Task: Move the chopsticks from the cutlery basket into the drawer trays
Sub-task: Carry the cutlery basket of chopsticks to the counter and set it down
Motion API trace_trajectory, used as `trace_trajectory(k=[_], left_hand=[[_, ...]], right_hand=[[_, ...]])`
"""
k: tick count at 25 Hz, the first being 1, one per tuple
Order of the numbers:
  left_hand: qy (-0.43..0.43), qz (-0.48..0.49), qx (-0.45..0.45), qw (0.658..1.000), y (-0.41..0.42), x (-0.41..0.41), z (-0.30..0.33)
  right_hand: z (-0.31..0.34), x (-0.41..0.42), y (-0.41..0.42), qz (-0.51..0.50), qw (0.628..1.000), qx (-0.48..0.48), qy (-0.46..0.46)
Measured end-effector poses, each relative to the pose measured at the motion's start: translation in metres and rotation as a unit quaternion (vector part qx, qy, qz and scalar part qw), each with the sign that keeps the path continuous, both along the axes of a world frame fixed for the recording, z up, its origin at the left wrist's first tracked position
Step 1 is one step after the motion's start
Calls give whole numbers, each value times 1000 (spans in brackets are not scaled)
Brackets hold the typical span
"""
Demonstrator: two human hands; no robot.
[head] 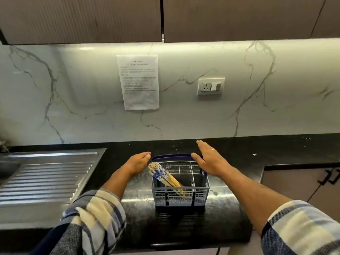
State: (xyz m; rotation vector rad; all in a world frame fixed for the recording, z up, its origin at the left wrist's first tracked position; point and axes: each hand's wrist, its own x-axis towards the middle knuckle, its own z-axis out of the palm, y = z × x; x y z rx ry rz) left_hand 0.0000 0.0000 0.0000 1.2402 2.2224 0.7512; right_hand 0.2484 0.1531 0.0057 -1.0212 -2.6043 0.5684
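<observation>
Plaid sleeves (pixel 95 218) nearest; left hand (pixel 137 162), right hand (pixel 207 159) spread empty, flanking basket (pixel 181 196); chopsticks (pixel 163 175) inside.

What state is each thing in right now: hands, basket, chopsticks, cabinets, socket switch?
Left hand: open, empty, beside the basket's left side.
Right hand: open, flat, empty, at the basket's right rim.
Cutlery basket: upright on the counter, handle folded back.
Chopsticks: bundled, leaning left in the basket's left compartment.
Other compartments: look empty.
Upper cabinets: doors shut.
Lower cabinet: door shut.
Socket switch: position too small to tell.
Drawer trays: not in view.
</observation>
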Motion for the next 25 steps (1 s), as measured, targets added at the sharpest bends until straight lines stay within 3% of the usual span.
trace_trajectory(k=[3,7,14,25], left_hand=[[-112,9,-4,994,-2,-5,-19],[-170,25,21,985,-8,-6,-27],[-63,17,34,997,-1,0,-24],[-72,-8,107,992,12,31,19]], right_hand=[[-15,5,1,2,996,-89,6],[-21,14,9,7,995,-95,13],[-19,18,10,-4,994,-107,6],[32,57,18,-18,997,-51,53]])
